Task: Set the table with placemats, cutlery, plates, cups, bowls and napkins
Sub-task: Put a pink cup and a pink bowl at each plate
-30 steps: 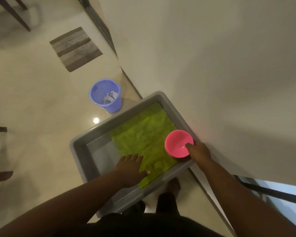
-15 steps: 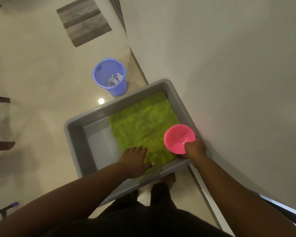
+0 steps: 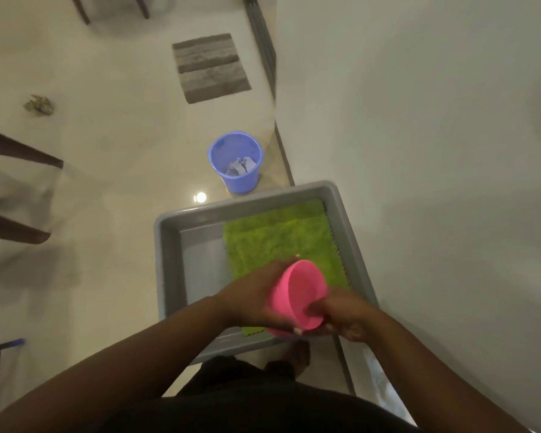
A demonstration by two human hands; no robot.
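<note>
Head view: pink bowl (image 3: 297,295) lifted, tilted, above grey tub (image 3: 169,260) at 5 o'clock corner. Left hand (image 3: 253,298) cups its outside; right hand (image 3: 341,317) pinches rim, likely steadying for carry. Green mat (image 3: 278,235) flat in tub, not yet taken.

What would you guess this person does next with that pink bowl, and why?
Probably carry the pink bowl away from the grey tub. Both hands hold it tilted above the tub: the left hand cups its outside, the right hand grips its rim. Only the green mat lies inside.
</note>
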